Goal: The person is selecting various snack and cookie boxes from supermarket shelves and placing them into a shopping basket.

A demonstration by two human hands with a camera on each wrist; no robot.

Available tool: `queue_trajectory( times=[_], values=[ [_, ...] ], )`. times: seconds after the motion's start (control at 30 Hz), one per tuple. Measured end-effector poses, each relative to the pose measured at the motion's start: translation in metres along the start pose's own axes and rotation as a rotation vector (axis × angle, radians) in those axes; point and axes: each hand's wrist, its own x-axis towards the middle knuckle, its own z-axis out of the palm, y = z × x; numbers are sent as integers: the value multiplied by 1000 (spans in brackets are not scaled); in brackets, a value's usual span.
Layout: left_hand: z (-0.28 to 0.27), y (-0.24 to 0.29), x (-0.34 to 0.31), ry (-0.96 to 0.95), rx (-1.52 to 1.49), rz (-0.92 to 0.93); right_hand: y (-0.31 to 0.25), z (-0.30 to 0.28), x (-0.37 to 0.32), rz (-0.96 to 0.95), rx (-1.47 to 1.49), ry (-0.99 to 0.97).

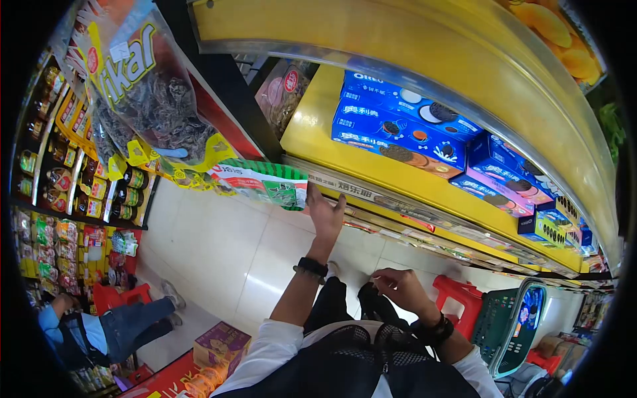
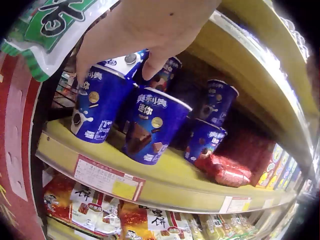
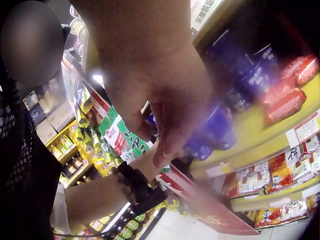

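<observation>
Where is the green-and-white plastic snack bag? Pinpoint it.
Head view, left of centre: the green-and-white plastic snack bag sits just left of the yellow shelf, its right end held by the left hand.

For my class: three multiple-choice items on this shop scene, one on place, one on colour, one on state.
1. Where do the blue biscuit boxes lie? A on the yellow shelf; B on the floor; C in a basket.
2. What colour is the packet in the left hand? A red; B green and white; C black.
3. The right hand is: A gripping a cup; B empty; C pressing the shelf.
Answers: A, they sit there; B, its wrapper shows it; B, loose fingers hold nothing.
</observation>
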Motion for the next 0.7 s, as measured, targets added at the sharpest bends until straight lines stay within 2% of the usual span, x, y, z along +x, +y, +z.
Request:
queue_trajectory(
  times=[0.13, 0.23, 0.3, 0.33, 0.4, 0.47, 0.5, 0.53, 0.6, 0.63, 0.7],
  values=[
    [12, -15, 13, 35, -90, -109, -4, -4, 12, 5, 14, 31],
    [14, -19, 21, -49, -37, -113, -16, -13, 32, -7, 72, 140],
    [18, -29, 21, -115, -6, -196, -19, -15, 51, 10, 131, 184],
    [21, -34, 21, -115, -5, -202, -22, -17, 62, -38, 100, 252],
    [28, -45, 21, -97, 124, -76, -26, -15, 82, -84, 69, 317],
    [32, -56, 25, -114, 48, -32, -30, -11, 101, -221, -135, 395],
    [33, -61, 24, -135, -28, 13, -29, -10, 107, -300, -425, 437],
    [32, -60, 24, -135, -28, 8, -24, -6, 111, -298, -426, 433],
    [28, -56, 23, -222, -78, -95, -18, 2, 120, -137, -338, 428],
    [26, -53, 24, -220, -78, -101, -20, 3, 123, -137, -339, 423],
    [21, -47, 24, -343, -121, -211, -27, 5, 130, -271, -376, 486]
  ],
)
